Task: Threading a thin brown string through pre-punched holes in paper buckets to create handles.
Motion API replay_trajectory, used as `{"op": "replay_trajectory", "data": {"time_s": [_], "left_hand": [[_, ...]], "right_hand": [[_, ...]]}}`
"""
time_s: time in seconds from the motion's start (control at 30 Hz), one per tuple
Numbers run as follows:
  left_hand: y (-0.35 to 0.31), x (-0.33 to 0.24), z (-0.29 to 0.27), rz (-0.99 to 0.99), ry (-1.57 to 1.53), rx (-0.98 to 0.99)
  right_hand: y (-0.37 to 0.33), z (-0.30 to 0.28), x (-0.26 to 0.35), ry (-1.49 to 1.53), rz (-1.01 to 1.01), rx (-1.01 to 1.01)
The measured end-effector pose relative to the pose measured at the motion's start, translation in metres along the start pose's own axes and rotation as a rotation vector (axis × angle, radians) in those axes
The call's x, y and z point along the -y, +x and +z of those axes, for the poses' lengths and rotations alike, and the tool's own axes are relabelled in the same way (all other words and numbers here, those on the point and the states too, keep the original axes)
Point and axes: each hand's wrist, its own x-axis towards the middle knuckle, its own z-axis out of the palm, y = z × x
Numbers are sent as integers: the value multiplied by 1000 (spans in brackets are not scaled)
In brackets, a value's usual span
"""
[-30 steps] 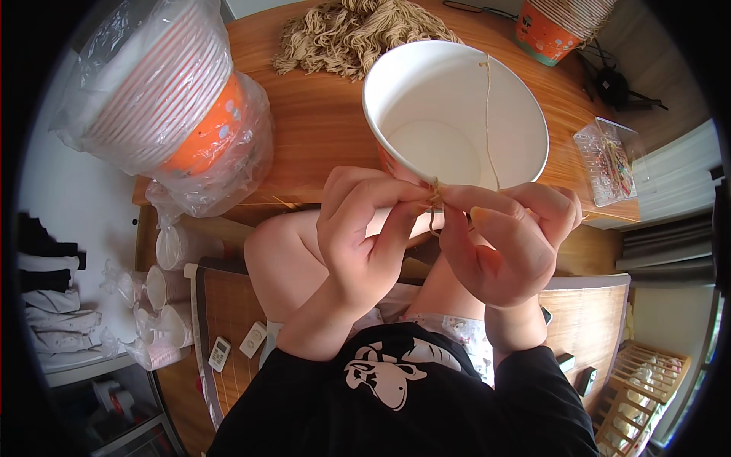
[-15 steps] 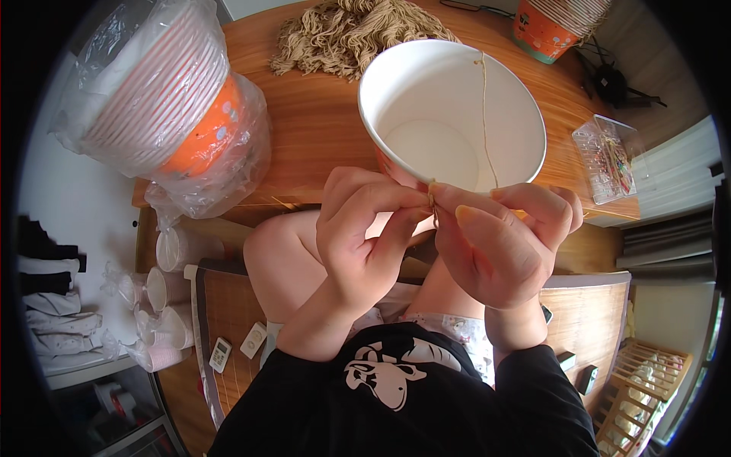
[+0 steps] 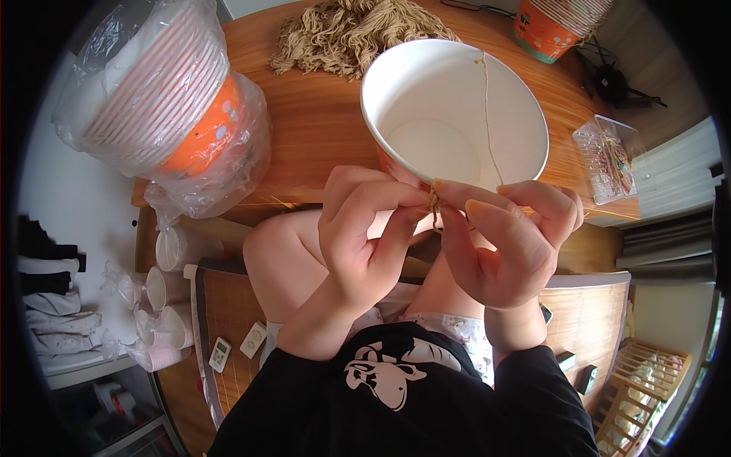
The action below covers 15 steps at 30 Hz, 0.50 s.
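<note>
A white-lined paper bucket (image 3: 426,84) with an orange outside stands at the table's near edge. A thin tan string (image 3: 489,126) is fixed near its far rim and runs across the opening to my right hand. Just in front of the near rim, my left hand (image 3: 362,244) pinches a small knotted bit of the string between thumb and index finger. From the other side, my right hand (image 3: 506,244) closes on the same knot, thumb and index fingertips almost touching the left ones. The string's end is partly hidden by the fingers.
A heap of tan yarn (image 3: 358,34) lies behind the bucket. At the left is a plastic-wrapped stack of buckets (image 3: 179,114); another stack (image 3: 550,30) stands at the far right. A clear tray (image 3: 605,164) of small items sits by the right table edge.
My right thumb and fingers have shifted slightly, baring more of the knot. The bucket has moved a touch to the right. My left hand stays nearly in place.
</note>
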Motion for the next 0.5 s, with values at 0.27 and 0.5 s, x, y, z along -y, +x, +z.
{"op": "replay_trajectory", "data": {"time_s": [0.27,0.5], "left_hand": [[3,0,-1,83,69,5],[5,1,-1,199,227,-2]], "right_hand": [[3,-3,3,-26,-4,15],[1,1,3,-53,-65,-29]]}}
